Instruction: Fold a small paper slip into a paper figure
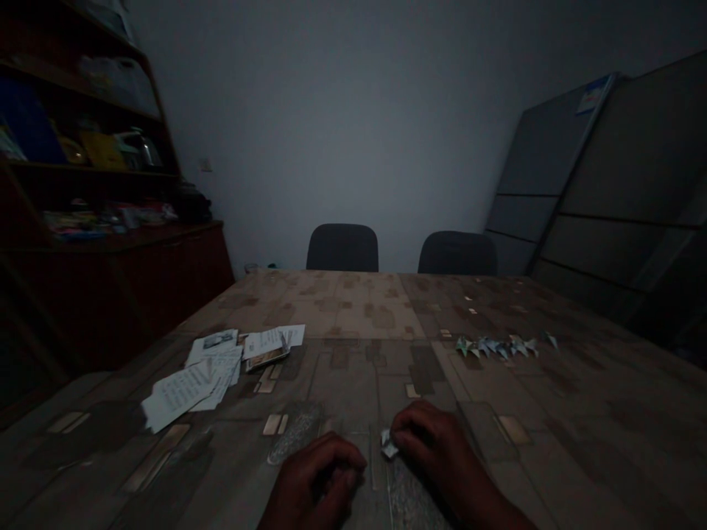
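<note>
Both of my hands rest on the patterned table (353, 316) near its front edge. My right hand (434, 445) has its fingers curled down and pinches a small folded piece of paper (388, 444) against the tabletop. A little to the left, my left hand (317, 478) lies with fingers curled in a loose fist; whether anything is inside it is hidden. The room is dim.
A row of several small folded paper figures (500, 346) lies at the mid right. Loose printed sheets (188, 383) and a phone (268, 358) lie at the left. Two dark chairs (342, 248) stand at the far side. A wooden shelf unit (82, 221) fills the left; grey panels (607, 199) lean at the right.
</note>
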A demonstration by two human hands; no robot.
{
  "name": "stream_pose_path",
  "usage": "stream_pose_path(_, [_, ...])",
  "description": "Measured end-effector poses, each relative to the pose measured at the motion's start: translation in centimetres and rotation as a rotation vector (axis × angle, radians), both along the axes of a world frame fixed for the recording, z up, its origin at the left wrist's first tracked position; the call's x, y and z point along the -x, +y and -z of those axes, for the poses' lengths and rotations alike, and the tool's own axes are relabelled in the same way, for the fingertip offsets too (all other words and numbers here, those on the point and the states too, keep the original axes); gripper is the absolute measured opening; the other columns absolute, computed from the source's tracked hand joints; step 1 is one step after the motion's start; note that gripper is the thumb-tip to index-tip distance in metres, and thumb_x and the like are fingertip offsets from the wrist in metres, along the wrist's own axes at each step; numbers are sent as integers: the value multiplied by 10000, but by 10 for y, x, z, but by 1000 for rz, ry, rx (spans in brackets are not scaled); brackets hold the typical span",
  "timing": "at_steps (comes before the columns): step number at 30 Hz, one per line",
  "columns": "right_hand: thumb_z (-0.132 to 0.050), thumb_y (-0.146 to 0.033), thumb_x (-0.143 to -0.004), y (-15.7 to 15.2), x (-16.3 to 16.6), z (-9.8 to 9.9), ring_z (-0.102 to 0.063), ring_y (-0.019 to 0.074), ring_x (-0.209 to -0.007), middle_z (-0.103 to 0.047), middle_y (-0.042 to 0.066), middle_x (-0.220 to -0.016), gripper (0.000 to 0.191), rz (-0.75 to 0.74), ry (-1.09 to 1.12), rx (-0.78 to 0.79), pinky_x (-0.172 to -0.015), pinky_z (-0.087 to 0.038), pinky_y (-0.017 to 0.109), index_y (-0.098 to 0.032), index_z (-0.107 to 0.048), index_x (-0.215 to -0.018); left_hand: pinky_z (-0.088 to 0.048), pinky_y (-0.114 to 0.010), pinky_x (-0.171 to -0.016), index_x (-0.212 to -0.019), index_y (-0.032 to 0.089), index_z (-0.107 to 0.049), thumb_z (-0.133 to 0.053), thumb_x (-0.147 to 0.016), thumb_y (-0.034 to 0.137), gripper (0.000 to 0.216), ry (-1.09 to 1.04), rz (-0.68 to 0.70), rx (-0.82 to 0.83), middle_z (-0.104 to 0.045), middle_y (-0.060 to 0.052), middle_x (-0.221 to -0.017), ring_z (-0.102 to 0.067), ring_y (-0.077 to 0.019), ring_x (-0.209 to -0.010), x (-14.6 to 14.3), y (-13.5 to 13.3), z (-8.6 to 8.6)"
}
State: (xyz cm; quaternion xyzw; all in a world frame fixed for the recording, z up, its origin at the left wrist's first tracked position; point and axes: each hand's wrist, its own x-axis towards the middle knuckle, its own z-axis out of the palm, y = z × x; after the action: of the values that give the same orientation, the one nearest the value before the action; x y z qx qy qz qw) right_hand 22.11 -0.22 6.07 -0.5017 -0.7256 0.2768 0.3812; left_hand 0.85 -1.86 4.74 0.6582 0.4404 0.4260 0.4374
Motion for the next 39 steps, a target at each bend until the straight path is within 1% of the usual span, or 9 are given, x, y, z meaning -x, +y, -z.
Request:
stream_pose_path(5, [-574,-93,-790,7,-4,15,-612,181,-737,-659,25,-747,130,21,-65,7,-682,-412,247,-159,-668,-730,-403,-240,-590,-768,197,-693,-575,-859,305,184,19,37,-16,-609,-5,-696,-565,-159,-615,2,2,4])
stream_pose_path(9, [-579,-47,-764,8,-6,20,-599,173,-727,-642,18,-749,141,22,-88,16,-663,-395,235,-152,-671,-746,-407,-251,-595,-781,195,-685,-537,-872,276,192,43,72,-42,-601,-6,-713,-569,-157,-608,3,2,4])
stream_pose_path(15, [-604,-29,-759,6,-8,21,-601,188,-795,-660,22,-814,181,5,-114,12,-717,-400,250,-154,-697,-851,-414,-260,-584,-771,186,-675,-514,-877,258,206,62,80,-55,-613,-26,-743,-576,-165,-615,4,2,1])
stream_pose_path(22, [-608,-16,-769,4,-9,17,-612,183,-772,-656,22,-820,229,19,-110,35,-703,-425,250,-146,-713,-927,-415,-261,-611,-784,199,-672,-515,-875,239,185,90,84,-87,-616,-11,-730,-587,-167,-637,4,4,3])
stream_pose_path(26, [-627,-17,-777,5,-9,18,-613,176,-740,-650,12,-789,186,50,-141,35,-672,-430,242,-143,-706,-889,-413,-255,-615,-792,209,-670,-515,-883,251,185,101,98,-107,-622,-9,-740,-603,-172,-656,5,5,7])
stream_pose_path(30, [-632,6,-768,5,-6,18,-602,179,-742,-645,18,-770,150,52,-183,-4,-687,-421,256,-137,-675,-783,-416,-256,-634,-780,207,-673,-516,-877,223,185,130,84,-118,-641,-17,-748,-618,-182,-689,5,6,8])
stream_pose_path(33, [-636,17,-755,1,-1,12,-574,212,-820,-633,35,-800,161,52,-246,-71,-812,-390,335,-142,-653,-765,-422,-256,-613,-783,196,-671,-505,-897,245,208,131,101,-101,-630,-26,-749,-609,-179,-664,4,7,4])
stream_pose_path(37, [-707,-29,-751,-1,6,7,-554,213,-833,-639,30,-811,143,-6,-516,-247,-907,-331,395,-156,-641,-754,-435,-270,-657,-790,185,-669,-491,-914,239,223,179,116,-120,-648,-42,-766,-624,-195,-716,4,7,0])
stream_pose_path(39, [-742,-67,-768,0,7,12,-560,212,-850,-646,24,-809,145,-19,-561,-262,-925,-320,393,-160,-635,-742,-438,-270,-667,-782,185,-666,-496,-906,225,214,171,111,-124,-655,-42,-767,-628,-195,-722,3,7,0])
